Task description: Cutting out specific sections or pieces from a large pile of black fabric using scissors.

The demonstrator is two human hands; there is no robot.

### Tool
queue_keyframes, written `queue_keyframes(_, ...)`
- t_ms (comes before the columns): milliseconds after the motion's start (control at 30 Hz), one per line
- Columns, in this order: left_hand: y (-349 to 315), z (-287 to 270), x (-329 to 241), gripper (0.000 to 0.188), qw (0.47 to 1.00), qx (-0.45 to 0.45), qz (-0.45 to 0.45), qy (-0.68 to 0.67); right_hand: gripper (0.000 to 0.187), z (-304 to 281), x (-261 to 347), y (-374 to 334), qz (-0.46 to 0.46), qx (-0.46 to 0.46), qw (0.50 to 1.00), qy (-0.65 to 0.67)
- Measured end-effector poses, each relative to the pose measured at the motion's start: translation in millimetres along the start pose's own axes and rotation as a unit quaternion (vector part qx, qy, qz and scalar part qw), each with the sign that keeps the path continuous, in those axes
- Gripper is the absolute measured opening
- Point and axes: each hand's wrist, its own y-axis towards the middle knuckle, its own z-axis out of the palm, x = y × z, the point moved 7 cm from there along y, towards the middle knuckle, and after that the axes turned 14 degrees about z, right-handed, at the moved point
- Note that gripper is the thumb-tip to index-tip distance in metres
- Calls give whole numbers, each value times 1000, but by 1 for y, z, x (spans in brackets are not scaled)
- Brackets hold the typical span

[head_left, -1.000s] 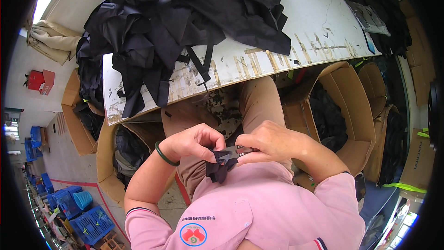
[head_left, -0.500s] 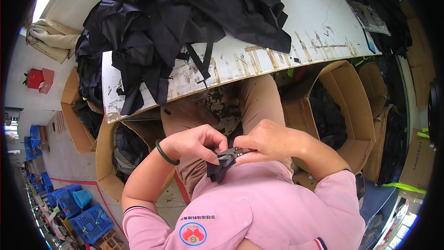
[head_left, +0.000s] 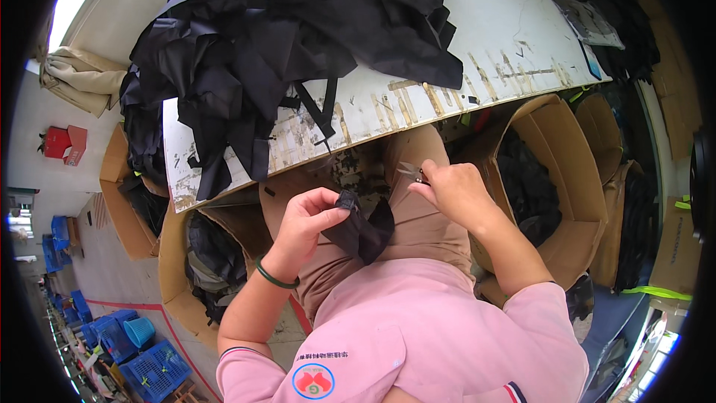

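Observation:
My left hand pinches the upper end of a piece of black fabric, which hangs down over my lap. A green bangle circles that wrist. To the right, over my thigh, my right hand is closed round small thread snips. Their metal blades point left, apart from the fabric; the handle is mostly hidden in my fingers. Beyond both hands, a large heap of black fabric pieces lies on the white table, with some strips hanging over its near edge.
Cardboard boxes with dark fabric stand on both sides of my legs, a left box and a right box. A flat clear bag lies at the table's right. Blue plastic baskets are on the floor at far left.
My hands have moved apart. The right has gone up and right with the snips, off the fabric. My left hand has shifted left and forward, and the fabric now hangs more spread out.

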Motion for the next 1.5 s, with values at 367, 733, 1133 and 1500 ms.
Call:
queue_keyframes(367,-6,20,-1,15,997,-25,74,-13,39,-23,53,-28,-126,12,956,265)
queue_keyframes(733,-9,29,-7,15,995,4,99,9,39,-20,51,-29,-91,78,941,316)
queue_keyframes(1133,-12,33,-6,14,997,-13,77,-5,35,-23,58,-33,-111,0,960,257)
queue_keyframes(1500,-12,30,-3,15,997,-1,72,10,35,-19,52,-34,-91,22,958,272)
